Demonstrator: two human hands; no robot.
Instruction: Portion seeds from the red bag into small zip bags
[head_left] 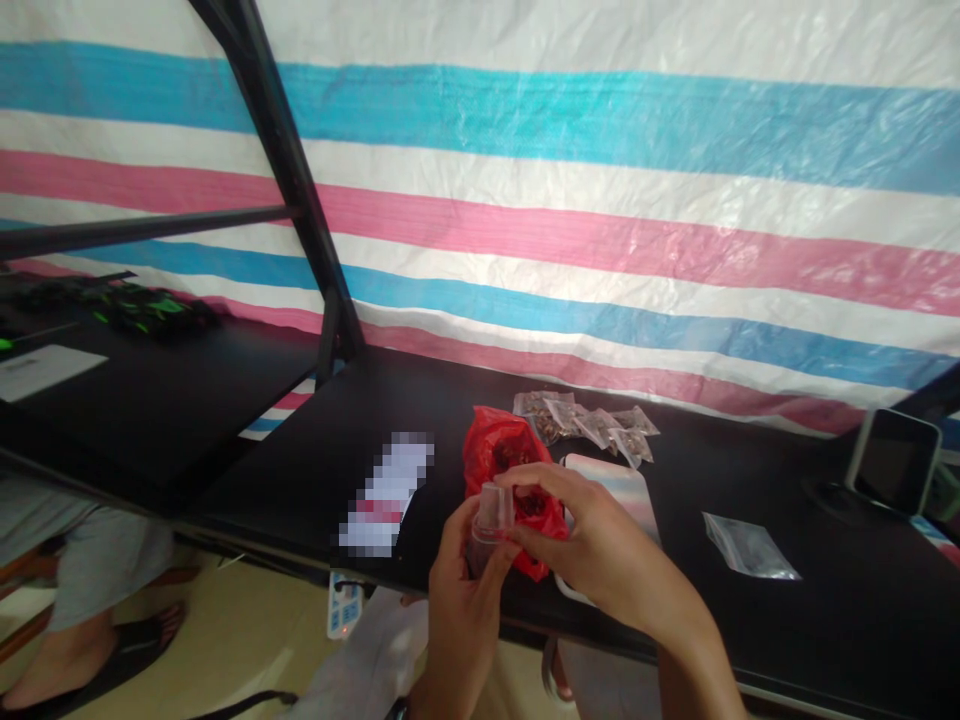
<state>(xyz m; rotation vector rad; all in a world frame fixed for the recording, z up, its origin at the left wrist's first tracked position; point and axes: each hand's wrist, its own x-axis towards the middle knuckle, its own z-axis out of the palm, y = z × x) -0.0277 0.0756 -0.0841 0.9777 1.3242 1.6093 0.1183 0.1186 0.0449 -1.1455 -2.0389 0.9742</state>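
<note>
Near the front edge of the black table, both my hands meet at a small clear plastic cup [494,512]. My left hand [461,590] wraps round its lower part. The fingers of my right hand [574,520] pinch it at the upper part and at the rim. Whether it is one cup or two stacked together, I cannot tell. Just behind my hands stands an open red plastic bag [491,432] with dark contents, partly hidden by my right hand. Under my right wrist lies a flat, pale, shiny rectangular object [619,480].
Several small clear bags of brown bits [600,425] lie behind the red bag. A flat zip bag [752,548] is to the right, near a dark-screened device [895,462]. A blurred paper [386,495] lies left. A black frame post [289,170] rises at the back left.
</note>
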